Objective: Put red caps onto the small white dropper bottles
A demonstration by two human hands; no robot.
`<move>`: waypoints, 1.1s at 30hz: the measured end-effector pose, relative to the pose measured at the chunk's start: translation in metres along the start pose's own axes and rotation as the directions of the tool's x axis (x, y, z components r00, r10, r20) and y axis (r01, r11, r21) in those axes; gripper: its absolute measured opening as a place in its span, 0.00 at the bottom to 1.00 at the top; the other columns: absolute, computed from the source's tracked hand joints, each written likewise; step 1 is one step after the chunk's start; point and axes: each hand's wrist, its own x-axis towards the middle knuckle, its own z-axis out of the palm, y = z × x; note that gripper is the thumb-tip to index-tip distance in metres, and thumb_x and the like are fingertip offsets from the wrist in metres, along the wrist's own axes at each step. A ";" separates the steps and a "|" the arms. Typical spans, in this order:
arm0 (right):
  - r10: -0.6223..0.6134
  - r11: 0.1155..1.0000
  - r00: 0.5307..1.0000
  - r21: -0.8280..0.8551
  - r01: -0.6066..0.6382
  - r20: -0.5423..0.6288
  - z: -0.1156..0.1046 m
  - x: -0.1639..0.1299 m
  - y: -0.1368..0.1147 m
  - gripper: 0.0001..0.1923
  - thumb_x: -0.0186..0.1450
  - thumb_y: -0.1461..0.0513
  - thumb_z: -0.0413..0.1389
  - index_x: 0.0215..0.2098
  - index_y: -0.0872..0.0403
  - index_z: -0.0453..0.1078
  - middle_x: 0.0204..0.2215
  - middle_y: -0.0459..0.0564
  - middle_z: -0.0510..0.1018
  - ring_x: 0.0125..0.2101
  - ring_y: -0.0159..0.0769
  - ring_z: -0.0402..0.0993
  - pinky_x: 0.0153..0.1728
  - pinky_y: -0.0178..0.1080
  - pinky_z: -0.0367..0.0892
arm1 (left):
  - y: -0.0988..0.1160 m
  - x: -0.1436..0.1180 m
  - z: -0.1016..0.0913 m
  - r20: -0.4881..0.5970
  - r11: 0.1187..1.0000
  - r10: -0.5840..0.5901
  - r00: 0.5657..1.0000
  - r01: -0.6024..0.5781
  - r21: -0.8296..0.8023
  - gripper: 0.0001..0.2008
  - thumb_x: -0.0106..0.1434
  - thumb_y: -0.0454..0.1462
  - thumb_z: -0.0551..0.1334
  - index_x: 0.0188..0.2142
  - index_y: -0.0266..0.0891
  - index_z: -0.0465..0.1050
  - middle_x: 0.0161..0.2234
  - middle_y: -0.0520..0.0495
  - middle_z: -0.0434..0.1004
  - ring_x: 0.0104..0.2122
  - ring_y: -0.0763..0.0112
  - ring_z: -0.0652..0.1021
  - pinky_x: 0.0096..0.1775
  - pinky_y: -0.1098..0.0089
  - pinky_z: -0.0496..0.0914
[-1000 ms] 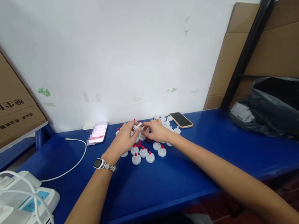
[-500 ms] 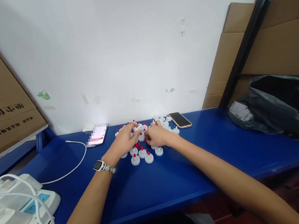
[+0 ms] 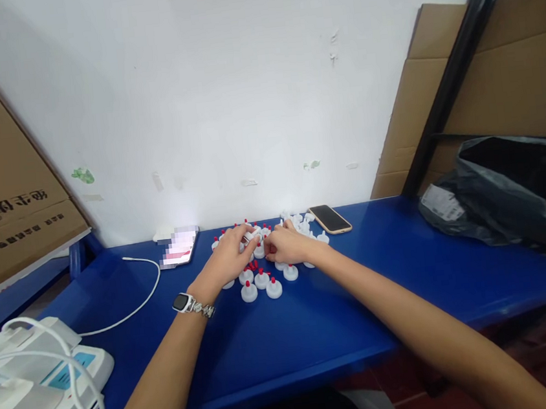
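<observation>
Head view: both hands over a cluster of small white caps with red tips (image 3: 260,279) on the blue table (image 3: 315,330). Left hand (image 3: 229,256), watch (image 3: 182,301) on the wrist, curled around one white cap (image 3: 251,236) at its fingertips. Right hand (image 3: 288,246) pinched against the same spot from 3 o'clock, fingers closed on something too small to make out, probably a red tip. Fingertips of both touching.

Worth doing well, judging from the grip:
- Hold the white cap steady with the left hand, nozzle facing 3 o'clock toward the right.
- Press the small piece straight on, not tilted, until seated.
- Keep wrists low, close to the table, so a slipped piece lands among the caps rather than rolling off the near edge at 6 o'clock.
- Set finished caps upright in the near rows, apart from the plain white pieces (image 3: 301,222) lying at 1 o'clock of the hands.

Around the work: one phone (image 3: 330,218) at 2 o'clock, just beyond the loose white pieces; another phone (image 3: 178,248) at 10 o'clock with a white cable (image 3: 136,297) trailing off to 8 o'clock; a white device (image 3: 34,392) at the near left corner; a dark bag (image 3: 510,192) well apart at 3 o'clock.
</observation>
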 end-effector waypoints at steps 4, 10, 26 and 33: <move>0.113 0.943 0.973 0.330 -0.041 -0.201 -0.001 -0.005 0.004 0.02 0.59 0.64 0.56 0.31 0.54 0.71 0.26 0.46 0.78 0.30 0.35 0.72 0.43 0.41 0.57 | 0.000 -0.001 -0.001 0.009 1.000 0.017 1.000 -0.017 -0.010 0.18 0.71 0.48 0.51 0.48 0.41 0.70 0.42 0.44 0.76 0.42 0.59 0.75 0.46 0.60 0.68; 0.537 0.404 0.795 0.913 0.053 -0.284 0.001 -0.004 0.002 0.10 0.59 0.55 0.57 0.32 0.54 0.68 0.22 0.43 0.72 0.25 0.32 0.66 0.30 0.36 0.59 | 0.009 -0.002 0.000 0.012 0.996 0.073 0.997 -0.073 -0.055 0.20 0.72 0.50 0.47 0.52 0.42 0.66 0.45 0.44 0.74 0.43 0.61 0.75 0.45 0.61 0.68; 0.486 0.353 0.819 0.926 0.135 -0.305 0.003 -0.007 -0.021 0.12 0.62 0.52 0.55 0.32 0.52 0.62 0.22 0.41 0.70 0.21 0.29 0.60 0.25 0.35 0.55 | 0.012 -0.002 0.009 -0.018 0.995 0.083 0.996 -0.084 -0.055 0.17 0.73 0.48 0.46 0.51 0.42 0.63 0.39 0.46 0.72 0.38 0.62 0.75 0.43 0.61 0.68; 0.286 0.656 0.861 0.741 0.145 -0.421 0.000 -0.017 -0.019 0.16 0.71 0.51 0.44 0.29 0.51 0.56 0.22 0.40 0.63 0.24 0.30 0.59 0.28 0.35 0.56 | 0.020 -0.005 0.000 0.001 0.988 0.113 0.994 -0.113 -0.104 0.17 0.74 0.47 0.45 0.51 0.42 0.64 0.39 0.47 0.72 0.39 0.64 0.74 0.44 0.62 0.67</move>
